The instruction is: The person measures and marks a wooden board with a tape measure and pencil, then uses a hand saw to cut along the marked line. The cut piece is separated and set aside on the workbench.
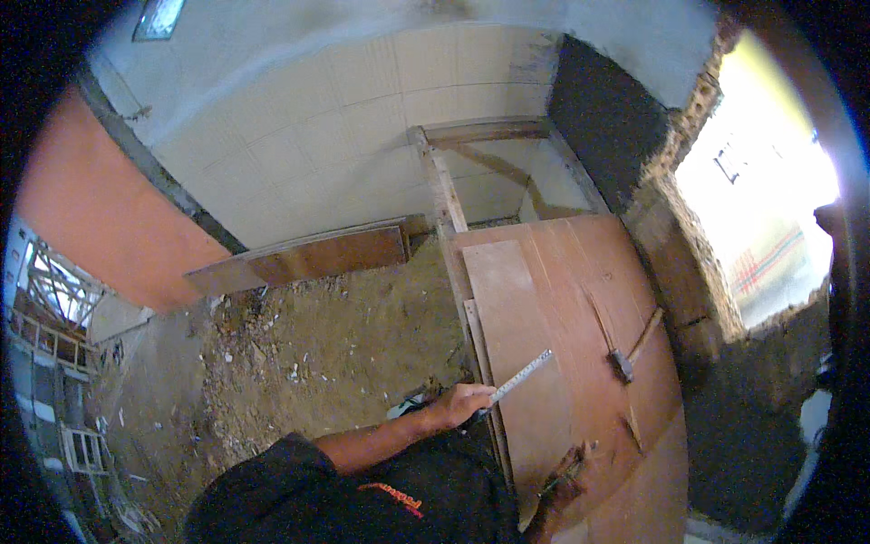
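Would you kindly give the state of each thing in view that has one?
Whitish tape-measure blade: extended from left hand
Wooden-handled hammer: lying unheld
Brown plywood panel: lying flat
Pale wooden frame: partly covered
Long brown board: standing on edge
Right hand: grip unclear

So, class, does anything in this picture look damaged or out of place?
Yes. Right of the wooden panel, the wall opening's edge looks damaged: it is ragged, with broken masonry exposed. Left of the wooden panel, loose debris litters the dirt floor, looking untidy.
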The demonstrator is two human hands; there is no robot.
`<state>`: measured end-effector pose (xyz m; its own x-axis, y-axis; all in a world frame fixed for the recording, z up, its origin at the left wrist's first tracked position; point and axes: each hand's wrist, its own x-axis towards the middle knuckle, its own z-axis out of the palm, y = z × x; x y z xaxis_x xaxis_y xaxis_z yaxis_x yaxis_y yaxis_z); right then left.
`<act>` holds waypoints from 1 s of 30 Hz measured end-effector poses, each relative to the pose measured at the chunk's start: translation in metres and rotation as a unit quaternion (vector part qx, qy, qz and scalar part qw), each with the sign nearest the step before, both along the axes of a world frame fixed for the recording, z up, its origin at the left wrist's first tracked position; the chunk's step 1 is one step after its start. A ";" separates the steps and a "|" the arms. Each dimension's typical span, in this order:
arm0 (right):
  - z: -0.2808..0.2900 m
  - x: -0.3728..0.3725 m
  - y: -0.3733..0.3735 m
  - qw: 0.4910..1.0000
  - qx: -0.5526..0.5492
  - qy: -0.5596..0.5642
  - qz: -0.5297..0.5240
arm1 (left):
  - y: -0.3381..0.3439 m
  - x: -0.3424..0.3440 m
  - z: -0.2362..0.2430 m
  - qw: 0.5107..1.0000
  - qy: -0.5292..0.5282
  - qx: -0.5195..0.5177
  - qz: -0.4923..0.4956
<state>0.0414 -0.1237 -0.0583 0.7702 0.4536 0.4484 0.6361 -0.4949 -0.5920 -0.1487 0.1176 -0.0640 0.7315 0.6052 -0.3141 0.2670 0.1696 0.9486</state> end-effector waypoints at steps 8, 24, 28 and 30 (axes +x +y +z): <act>0.022 0.000 0.096 0.994 -0.019 -0.053 0.098 | 0.065 -0.024 0.010 0.998 0.019 -0.051 0.037; 0.014 -0.028 0.189 0.970 -0.174 0.020 0.167 | 0.145 -0.094 -0.043 0.984 0.026 -0.072 0.163; 0.015 -0.016 0.213 0.966 -0.185 -0.052 0.173 | 0.153 -0.122 -0.041 0.970 0.055 -0.053 0.230; 0.008 -0.013 0.226 0.962 -0.144 -0.077 0.221 | 0.155 -0.141 -0.039 0.958 0.063 -0.100 0.260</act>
